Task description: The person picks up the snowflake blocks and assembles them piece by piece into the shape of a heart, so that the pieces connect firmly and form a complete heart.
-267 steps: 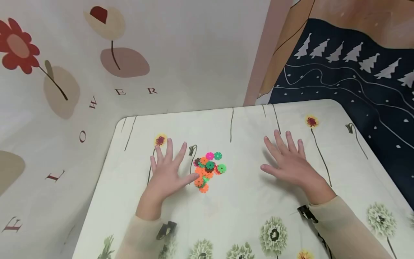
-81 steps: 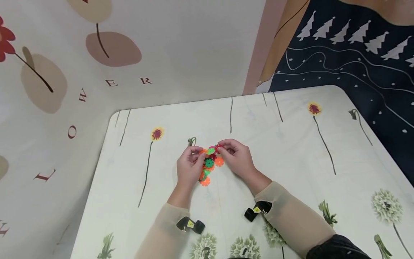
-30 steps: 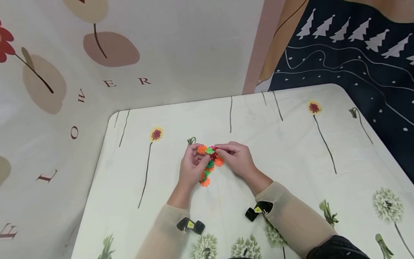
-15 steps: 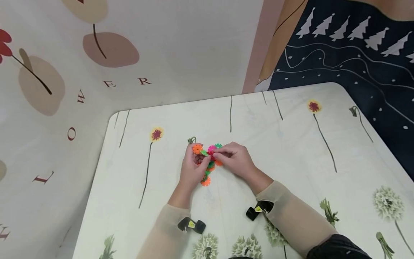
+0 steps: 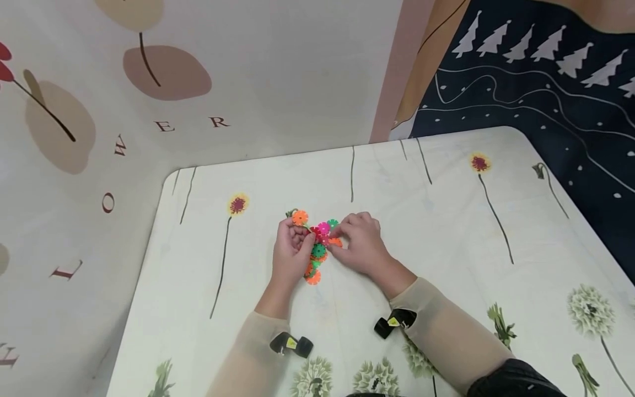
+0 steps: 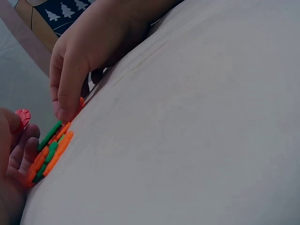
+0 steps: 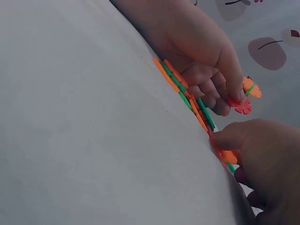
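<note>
The left hand (image 5: 291,251) has its grip closed in a pinch, thumb against bent fingers, on a red notched disc (image 7: 242,106) at the near end of a small joined piece; an orange notched disc (image 5: 300,217) stands out at the other end, with a little green between these 2. This piece is raised above the worktop (image 5: 397,193). The right hand (image 5: 364,242) has its grip partly closed at the loose pile, thumb tip at the discs; I cannot tell whether it has hold of 1. Beside its fingers lie a pink disc (image 5: 324,227) and a dark green disc (image 5: 318,251), between the 2 hands.

The discs look like thin plastic: probably very light, stiff and slightly slick. They are best pinched by the rim or flat faces, leaving the slots free.
</note>
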Demonstrator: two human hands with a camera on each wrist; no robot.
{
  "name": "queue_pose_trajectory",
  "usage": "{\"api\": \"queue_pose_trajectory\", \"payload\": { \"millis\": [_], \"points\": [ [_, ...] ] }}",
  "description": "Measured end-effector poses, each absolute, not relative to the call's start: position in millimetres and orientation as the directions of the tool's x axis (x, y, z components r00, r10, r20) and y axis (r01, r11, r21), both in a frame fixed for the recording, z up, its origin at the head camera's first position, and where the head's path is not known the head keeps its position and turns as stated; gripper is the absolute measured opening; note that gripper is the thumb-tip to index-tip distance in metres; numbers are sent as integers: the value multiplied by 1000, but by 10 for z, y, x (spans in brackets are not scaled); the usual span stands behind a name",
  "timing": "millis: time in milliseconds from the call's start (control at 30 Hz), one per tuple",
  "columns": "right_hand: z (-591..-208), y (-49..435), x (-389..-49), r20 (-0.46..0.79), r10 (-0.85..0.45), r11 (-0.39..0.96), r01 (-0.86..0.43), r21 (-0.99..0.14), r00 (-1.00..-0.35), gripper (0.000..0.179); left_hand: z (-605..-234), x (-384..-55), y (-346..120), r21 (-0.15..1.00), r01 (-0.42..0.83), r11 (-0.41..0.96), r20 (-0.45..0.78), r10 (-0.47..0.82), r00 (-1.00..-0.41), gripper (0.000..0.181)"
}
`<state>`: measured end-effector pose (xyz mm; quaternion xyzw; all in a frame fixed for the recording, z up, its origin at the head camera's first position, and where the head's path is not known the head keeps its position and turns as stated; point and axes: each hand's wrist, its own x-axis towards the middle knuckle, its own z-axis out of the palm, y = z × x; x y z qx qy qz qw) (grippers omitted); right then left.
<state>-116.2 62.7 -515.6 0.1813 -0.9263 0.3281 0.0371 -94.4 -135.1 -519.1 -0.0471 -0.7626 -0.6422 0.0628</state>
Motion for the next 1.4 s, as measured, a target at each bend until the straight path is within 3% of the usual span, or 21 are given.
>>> {"api": "queue_pose_trajectory", "payload": {
  "millis": [133, 333, 467, 1400],
  "points": [
    [-5188, 619, -1169, 253, -288, 620, -381, -685, -924, 15, -5196, -943, -1353, 972, 163, 170, 167, -10, -986, 41],
    [-5212, 626, -1186, 394, -135, 378, -415, -828, -909, 7, -5212, -947, -1358, 972, 162, 172, 165, -4, -986, 39],
    [-5196, 620, -1189, 373, -129, 284, -394, -874, -919, 8, -5201, -957, -1354, 972, 161, 173, 163, 0, -987, 30],
    [-5192, 594, -1179, 354, -207, 141, -386, -912, -912, 12, -5191, -946, -1354, 984, 159, 75, 159, 8, -987, 14]
  ]
}}
